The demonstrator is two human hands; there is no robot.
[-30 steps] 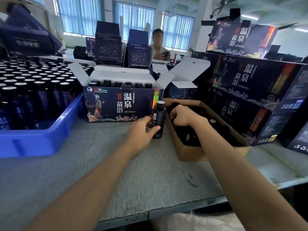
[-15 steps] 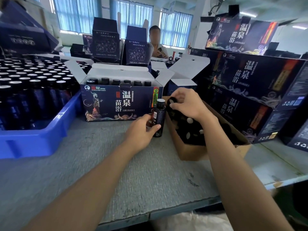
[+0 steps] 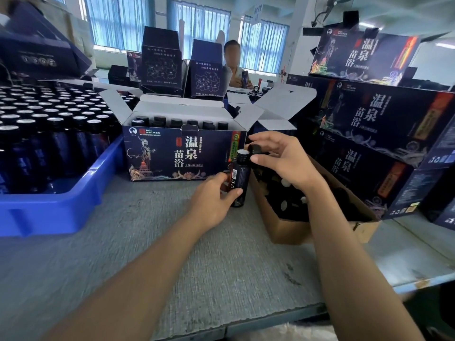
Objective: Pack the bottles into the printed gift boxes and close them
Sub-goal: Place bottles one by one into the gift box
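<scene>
Your right hand (image 3: 285,163), now out of the carton (image 3: 295,232), pinches a cap (image 3: 256,149) at one o'clock of the bottle (image 3: 240,179) your left hand (image 3: 214,200) grips; capping comes next.

A grey, rough-textured worktable (image 3: 221,254) with a worn blue front edge fills the lower part of the view. A deep blue plastic crate (image 3: 61,205) sits on its left side and an open-topped brown cardboard carton (image 3: 290,232) on its right, the two well apart. At the far end of the room, tall windows hung with blue vertical blinds (image 3: 118,20) let in daylight, a wall-mounted fan (image 3: 330,8) sits high at the upper right, and another person (image 3: 236,72) sits facing this way.
</scene>
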